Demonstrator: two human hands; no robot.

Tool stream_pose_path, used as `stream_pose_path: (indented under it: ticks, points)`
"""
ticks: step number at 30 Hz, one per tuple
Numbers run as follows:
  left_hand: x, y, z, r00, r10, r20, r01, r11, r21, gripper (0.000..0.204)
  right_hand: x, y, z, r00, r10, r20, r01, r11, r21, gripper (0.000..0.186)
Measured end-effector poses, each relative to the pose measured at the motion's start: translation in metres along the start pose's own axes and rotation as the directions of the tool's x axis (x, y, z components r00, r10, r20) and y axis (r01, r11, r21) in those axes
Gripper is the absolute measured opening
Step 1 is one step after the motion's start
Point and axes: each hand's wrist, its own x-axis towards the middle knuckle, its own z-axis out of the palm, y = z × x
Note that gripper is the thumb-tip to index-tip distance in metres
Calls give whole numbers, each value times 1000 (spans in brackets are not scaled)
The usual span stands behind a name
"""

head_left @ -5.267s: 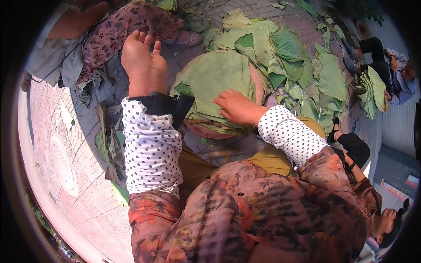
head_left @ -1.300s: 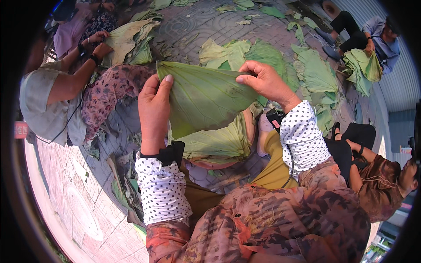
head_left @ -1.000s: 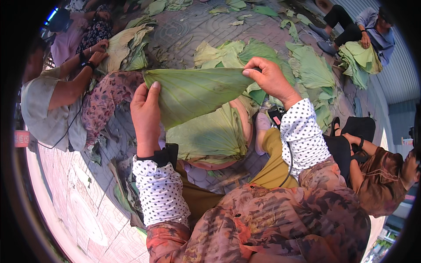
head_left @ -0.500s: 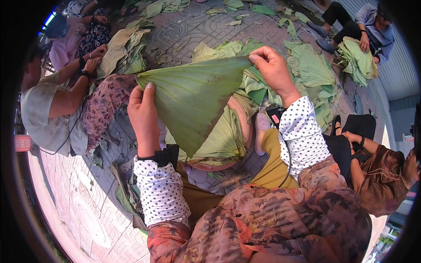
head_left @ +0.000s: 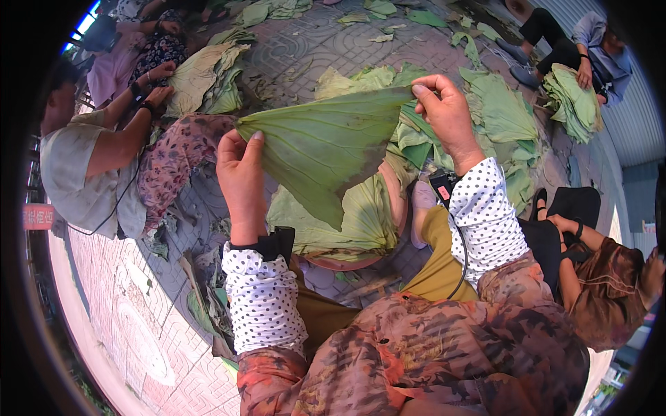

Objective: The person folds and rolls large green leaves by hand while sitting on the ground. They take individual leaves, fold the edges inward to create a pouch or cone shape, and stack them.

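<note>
A large green lotus leaf [head_left: 326,145], folded to a fan shape with brownish edges, is stretched between my two hands. My left hand [head_left: 239,173] pinches its narrow left corner between thumb and fingers. At the upper right, my right hand [head_left: 444,114] grips the other corner, thumb against fingertips. The leaf's lower tip hangs down over a stack of flattened leaves [head_left: 347,222]. That stack lies on a round pinkish container [head_left: 347,265], whose rim shows partly between my knees; the leaf in my hands hides some of it.
More leaves [head_left: 503,114] lie piled on the paving beyond and to the right. Seated on the left, a person [head_left: 90,166] handles a leaf pile [head_left: 208,76]. Another person [head_left: 603,277] sits close at right; one farther off holds a leaf bundle [head_left: 572,104]. Dry scraps [head_left: 208,298] lie by my left arm.
The whole view has shifted slightly, so both hands and the leaf appear a little farther right. The leaf's hanging tip has swung right and up. Both hands still hold its corners.
</note>
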Motion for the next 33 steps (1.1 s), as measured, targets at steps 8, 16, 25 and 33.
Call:
stream_pose_path:
  ticks: [8, 16, 25, 33]
  points:
    - [2, -3, -3, 998, 43, -35, -41, 998, 38, 13, -2, -7, 6, 998, 49, 46, -57, 979, 198, 15]
    - [1, -2, -1, 994, 110, -13, -110, 993, -44, 15, -4, -12, 13, 998, 14, 66, -31, 964, 264, 14]
    - [-8, 9, 12, 976, 188, 112, -198, 976, 87, 18, -3, -12, 10, 999, 23, 30, -36, 852, 522, 13]
    - [-8, 0, 8, 896, 412, 166, -444, 833, 330, 13, -7, -12, 13, 998, 55, 6, -47, 796, 604, 13]
